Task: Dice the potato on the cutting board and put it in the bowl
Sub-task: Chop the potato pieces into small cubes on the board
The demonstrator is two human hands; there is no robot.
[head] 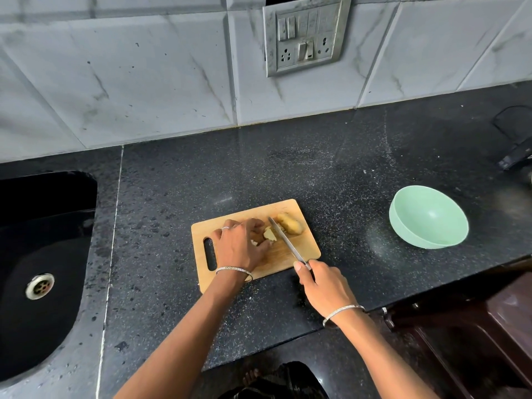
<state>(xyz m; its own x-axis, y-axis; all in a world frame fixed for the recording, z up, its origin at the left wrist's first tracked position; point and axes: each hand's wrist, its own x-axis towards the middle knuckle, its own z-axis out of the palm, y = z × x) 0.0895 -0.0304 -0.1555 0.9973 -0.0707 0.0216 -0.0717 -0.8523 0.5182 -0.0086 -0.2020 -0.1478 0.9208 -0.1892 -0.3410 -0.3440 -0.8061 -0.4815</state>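
Note:
A wooden cutting board (pixel 299 249) lies on the black counter. A piece of unpeeled potato (pixel 290 223) sits near the board's far right corner. Pale cut potato pieces (pixel 269 234) lie beside it, partly under my left hand (pixel 240 246), whose curled fingers hold them down. My right hand (pixel 324 285) grips the handle of a knife (pixel 285 240). The blade slants across the board between the cut pieces and the potato piece. A mint green bowl (pixel 403 223) stands empty on the counter to the right of the board.
A black sink (pixel 43 254) with a metal drain is set in the counter at the left. A dark object (pixel 515 139) lies at the far right by the tiled wall. A switch and socket plate (pixel 305 36) hangs on the wall. The counter edge runs just below my right wrist.

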